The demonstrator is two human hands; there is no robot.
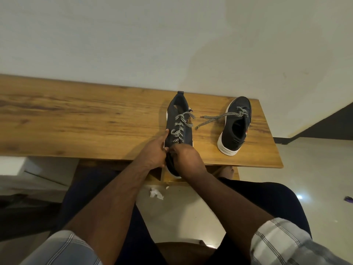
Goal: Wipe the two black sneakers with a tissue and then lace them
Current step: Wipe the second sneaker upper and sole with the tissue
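Note:
Two black sneakers with white soles lie on a wooden table [76, 119]. The near sneaker [178, 109] points its toe at me and overhangs the table's front edge; its black-and-white lace [178, 129] is threaded loosely up the front. My left hand [154, 152] holds the toe end from the left, one finger stretched along the side. My right hand [188, 156] curls over the toe and hides it; I cannot tell what its fingers pinch. The second sneaker [236, 127] stands apart at the right, its lace [219, 117] trailing loose across the table.
A crumpled white tissue [156, 194] lies on the pale floor under the table's front edge, between my knees. The wall rises right behind the table. The table's right end is close to the second sneaker. A small purple object [348, 198] lies on the floor at far right.

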